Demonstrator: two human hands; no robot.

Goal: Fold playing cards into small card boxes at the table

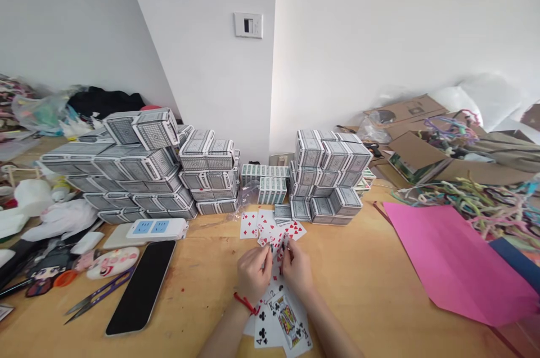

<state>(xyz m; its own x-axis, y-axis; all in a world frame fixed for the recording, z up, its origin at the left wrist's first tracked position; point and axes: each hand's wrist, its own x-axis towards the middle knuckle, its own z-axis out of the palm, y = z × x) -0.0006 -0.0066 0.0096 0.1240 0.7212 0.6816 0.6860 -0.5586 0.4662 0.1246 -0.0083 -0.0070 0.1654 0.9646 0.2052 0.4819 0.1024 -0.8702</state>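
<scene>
Left hand (255, 273) and right hand (297, 271) sit close together, fingers curled in pinches, can't tell on what, red-suit playing cards (248, 225) face up beneath and just beyond the fingertips, king of clubs (288, 321) on their near side, all over wooden table (358, 279).

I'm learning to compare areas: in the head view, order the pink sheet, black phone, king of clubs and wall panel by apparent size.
1. Pink sheet
2. Black phone
3. King of clubs
4. Wall panel, which sits farther back
</scene>
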